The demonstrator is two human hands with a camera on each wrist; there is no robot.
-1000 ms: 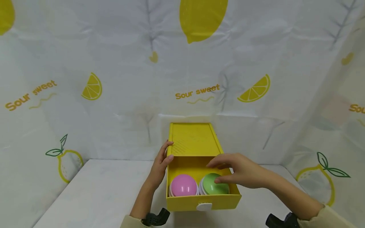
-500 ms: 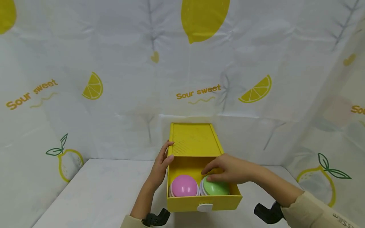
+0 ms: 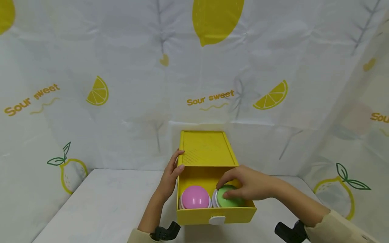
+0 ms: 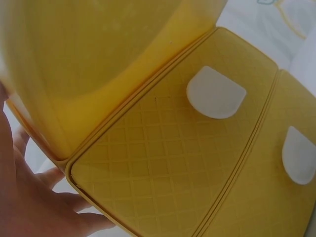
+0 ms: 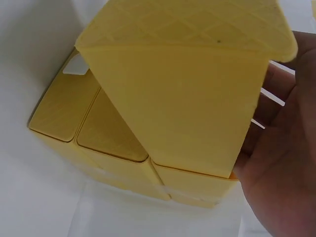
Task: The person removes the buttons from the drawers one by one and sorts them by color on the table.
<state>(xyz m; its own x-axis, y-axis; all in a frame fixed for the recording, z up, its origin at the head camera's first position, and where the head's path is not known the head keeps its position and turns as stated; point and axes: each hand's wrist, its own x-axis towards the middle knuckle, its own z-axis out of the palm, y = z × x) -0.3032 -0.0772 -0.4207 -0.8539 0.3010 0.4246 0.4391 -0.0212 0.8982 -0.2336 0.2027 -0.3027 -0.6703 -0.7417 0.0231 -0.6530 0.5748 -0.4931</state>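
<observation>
A yellow drawer cabinet (image 3: 209, 148) stands in front of me, its top drawer (image 3: 188, 217) pulled out. Inside lie a glossy pink round thing (image 3: 195, 196) at left and a green one (image 3: 232, 201) at right, both with white rims. My right hand (image 3: 253, 184) reaches in from the right and grips the green one, index finger at its left rim and thumb over its front. My left hand (image 3: 167, 177) rests along the cabinet's left side, fingertips at the top edge. In the left wrist view, its fingers (image 4: 74, 200) lie extended along that side.
More drawers (image 4: 281, 182) with white tab handles sit below the top one. The cabinet stands on a white table (image 3: 121, 195) close to a white backdrop (image 3: 136, 101) printed with lemons. Black camera mounts (image 3: 167, 233) are on both wrists.
My right hand has shifted left and down, and its fingers have come from above the green round thing onto its rim. The left hand stays at the cabinet's side.
</observation>
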